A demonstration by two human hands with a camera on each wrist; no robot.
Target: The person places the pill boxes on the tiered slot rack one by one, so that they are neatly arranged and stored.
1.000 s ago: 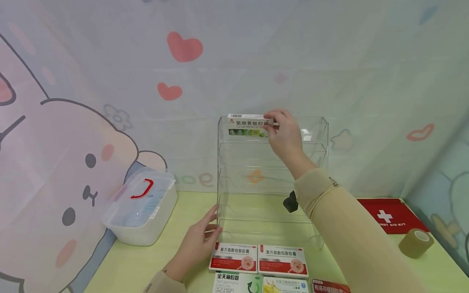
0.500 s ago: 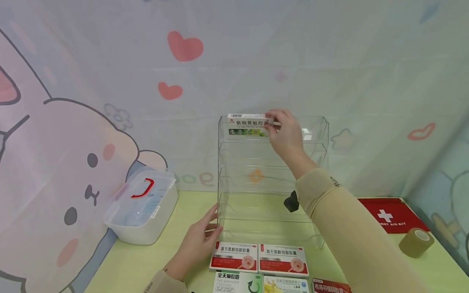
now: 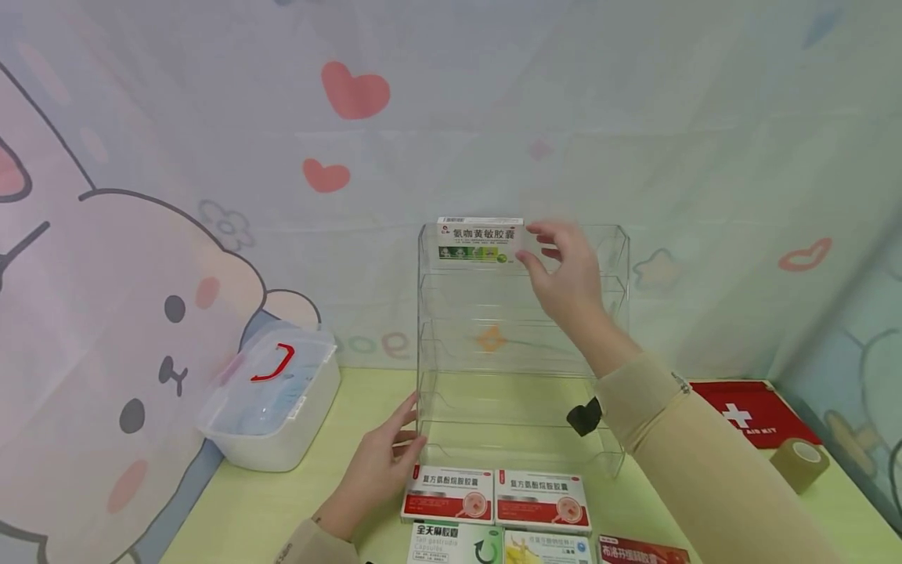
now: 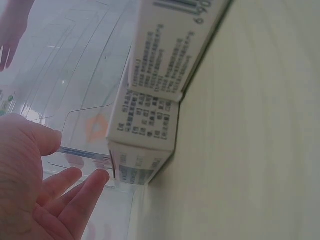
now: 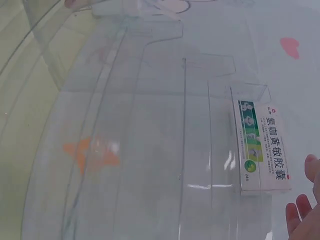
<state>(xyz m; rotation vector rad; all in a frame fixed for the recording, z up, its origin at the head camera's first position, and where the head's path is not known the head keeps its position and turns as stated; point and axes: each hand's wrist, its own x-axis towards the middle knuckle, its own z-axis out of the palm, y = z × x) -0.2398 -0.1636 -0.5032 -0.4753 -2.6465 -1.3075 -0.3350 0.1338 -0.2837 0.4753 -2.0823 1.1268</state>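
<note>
A white medicine box [image 3: 481,241] with a green strip stands at the left end of the top tier of a clear acrylic tiered rack [image 3: 514,424]. Just off the box's right end, my right hand [image 3: 569,274] has its thumb and fingers parted and holds nothing. In the right wrist view, a gap shows between the fingertips [image 5: 292,212] and the box. Low on the rack's left side, my left hand [image 3: 380,466] grips the panel's edge, thumb in front and fingers behind. White medicine cartons [image 4: 142,120] lie close to its fingertips in the left wrist view.
Two red-and-white medicine boxes [image 3: 449,495] lie before the rack, with a green-and-white box [image 3: 454,543], a yellow-and-white box [image 3: 548,548] and a red box [image 3: 643,551] nearer. A lidded white bin [image 3: 271,399] stands left. At right are a red first aid pouch [image 3: 740,411] and tan tape roll [image 3: 799,464].
My right hand has let go of the white medicine box and moved a little to the right, its fingers spreading. The box stays on the top tier. My left hand has not moved.
</note>
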